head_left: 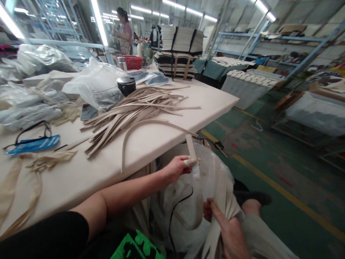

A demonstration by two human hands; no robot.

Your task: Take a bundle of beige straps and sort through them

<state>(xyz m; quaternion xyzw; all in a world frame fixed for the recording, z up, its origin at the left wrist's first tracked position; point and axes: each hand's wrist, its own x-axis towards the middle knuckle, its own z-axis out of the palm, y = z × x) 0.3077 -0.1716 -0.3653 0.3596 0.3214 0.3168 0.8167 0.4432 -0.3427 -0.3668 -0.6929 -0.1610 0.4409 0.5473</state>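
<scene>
One pale strip (190,145) pinched between fingers of your left hand (178,169) — short end standing above fingertips, rest seemingly looping below, though blur leaves that unsure. Your right hand (230,226) clamped on strip bundle (221,190), thumb across near face, lengths running above and below grip. Loose strip pile (134,111) on table (212,99) — well apart from both hands.

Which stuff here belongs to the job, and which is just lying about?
In the job: pale strip in left hand; strip bundle in right hand; probably strip pile on table.

Lying about: glasses, blue packet, lidded cup, red basket.
</scene>
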